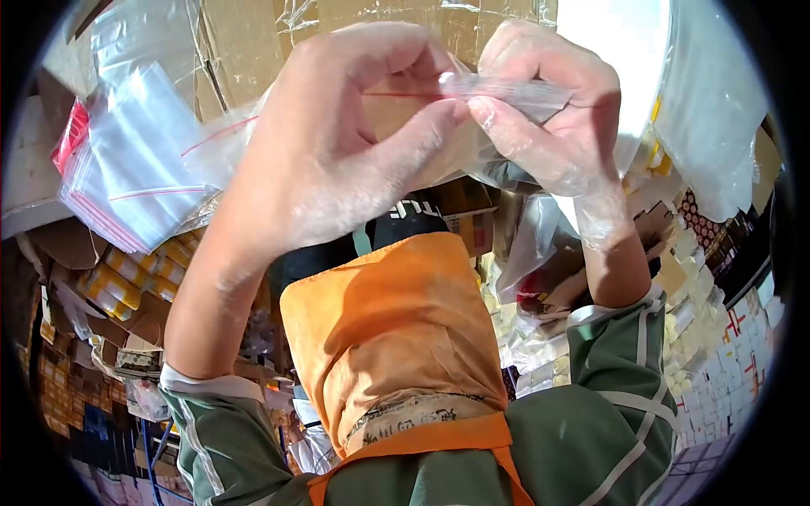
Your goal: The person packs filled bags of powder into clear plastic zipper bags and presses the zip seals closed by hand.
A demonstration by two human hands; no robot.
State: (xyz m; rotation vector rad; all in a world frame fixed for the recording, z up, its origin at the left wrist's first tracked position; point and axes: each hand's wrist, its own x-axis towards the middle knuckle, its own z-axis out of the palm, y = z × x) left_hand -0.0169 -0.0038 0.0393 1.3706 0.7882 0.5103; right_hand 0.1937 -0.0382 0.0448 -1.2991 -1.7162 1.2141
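Observation:
A clear zip-lock bag (527, 97) with a red line along its seal is stretched between my two hands, over the cardboard surface. My left hand (337, 143) is closed in a pinch, thumb and fingertips on the bag's top strip; part of the bag with the red line shows behind that wrist. Right beside it, my right hand (557, 126) grips the bag's other end, its thumb pressed against the strip and the fingers curled. White powdery marks cover both hands. What lies inside the bag is hidden behind the hands.
A stack of clear zip-lock bags (143, 160) with red lines lies at the left on brown cardboard (371, 17). Clear plastic sheeting (709, 110) hangs at the right. Yellow-wrapped packs (118, 282) sit lower left. An orange apron (396, 312) covers my lap.

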